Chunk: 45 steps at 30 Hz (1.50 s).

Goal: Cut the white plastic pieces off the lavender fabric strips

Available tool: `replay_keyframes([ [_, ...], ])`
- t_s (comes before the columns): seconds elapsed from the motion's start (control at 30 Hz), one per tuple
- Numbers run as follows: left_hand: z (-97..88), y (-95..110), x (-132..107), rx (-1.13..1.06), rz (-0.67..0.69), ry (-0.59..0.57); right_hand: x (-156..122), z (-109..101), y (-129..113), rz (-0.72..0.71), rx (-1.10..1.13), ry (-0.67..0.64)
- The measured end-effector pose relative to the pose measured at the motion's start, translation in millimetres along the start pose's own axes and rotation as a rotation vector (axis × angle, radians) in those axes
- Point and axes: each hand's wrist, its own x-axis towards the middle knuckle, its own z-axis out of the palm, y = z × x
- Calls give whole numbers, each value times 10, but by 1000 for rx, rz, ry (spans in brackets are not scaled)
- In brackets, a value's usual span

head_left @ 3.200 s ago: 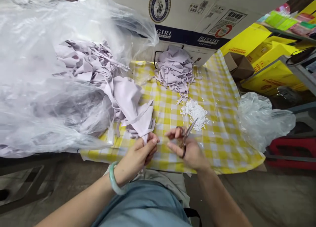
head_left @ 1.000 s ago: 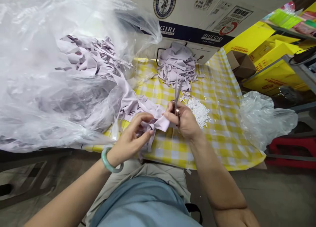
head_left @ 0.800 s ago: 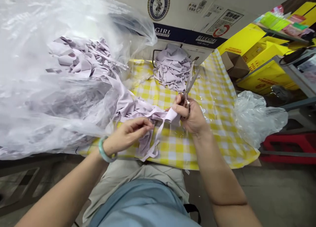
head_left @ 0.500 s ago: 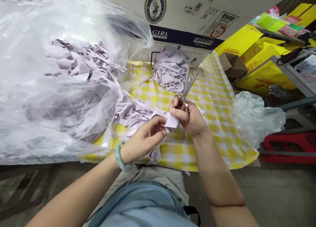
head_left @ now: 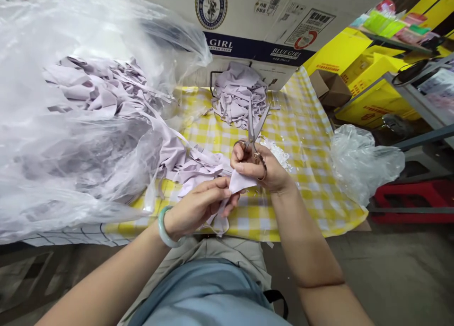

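Observation:
My right hand (head_left: pixel 275 170) has its fingers through the handles of a pair of scissors (head_left: pixel 252 123), whose blades stand apart and point away from me. Its thumb and fingers also press on a small lilac fabric piece (head_left: pixel 241 181). At that piece's lower left corner, my left hand (head_left: pixel 204 201) pinches the cloth between thumb and finger. A jade-green bangle (head_left: pixel 163 229) circles the left wrist. Lilac strips (head_left: pixel 198 163) run from beside the left hand to a larger heap of lilac cloth (head_left: pixel 102 87) in a clear plastic bag (head_left: pixel 31 141).
A second lilac pile (head_left: pixel 239 92) lies by a large beer carton (head_left: pixel 248 14) at the back. White scraps (head_left: pixel 278 153) dot the yellow checked tablecloth (head_left: pixel 308 175). A crumpled plastic bag (head_left: pixel 365 160) hangs at the right edge, near yellow boxes (head_left: pixel 336 52) and a red stool (head_left: pixel 414 201).
My left hand has gone from loose fingers at the cloth to a pinch on its corner. The fabric piece has turned and spread into a triangle. The whole view has shifted slightly.

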Motion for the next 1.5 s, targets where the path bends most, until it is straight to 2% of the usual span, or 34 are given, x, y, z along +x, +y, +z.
replay_keyframes([
  [0.1, -23, 23, -105, 151, 4, 114, 17, -57, 39, -17, -3, 28],
  [0.17, -24, 70, -177, 331, 85, 150, 47, -59, 137, -15, 15, 49],
  [0.3, 14, 163, -193, 717, 464, 216, 124, 149, 485, 35, 136, 120],
  [0.33, 20, 165, -171, 765, 549, 253, 135, 232, 584, 46, 170, 150],
  [0.4, 13, 134, -116, 775, 634, 315, 137, 385, 761, 57, 226, 218],
  [0.47, -14, 76, -78, 688, 632, 359, 99, 475, 873, 68, 241, 267],
  [0.57, -63, -7, -85, 473, 537, 413, -45, 449, 862, 108, 131, 274],
  [0.63, -80, -45, -118, 401, 475, 434, -189, 368, 752, 94, -74, 305],
  [0.73, -80, -97, -158, 463, 442, 439, -423, 279, 553, 49, -489, 344],
  [0.83, -61, -156, -159, 545, 463, 432, -606, 298, 449, 58, -833, 312],
  [0.9, -43, -191, -150, 578, 481, 424, -679, 343, 443, 59, -956, 296],
  [1.3, 11, -257, -135, 683, 484, 415, -762, 387, 473, 72, -979, 250],
  [1.5, 14, -281, -129, 657, 458, 393, -758, 390, 456, 48, -972, 259],
])
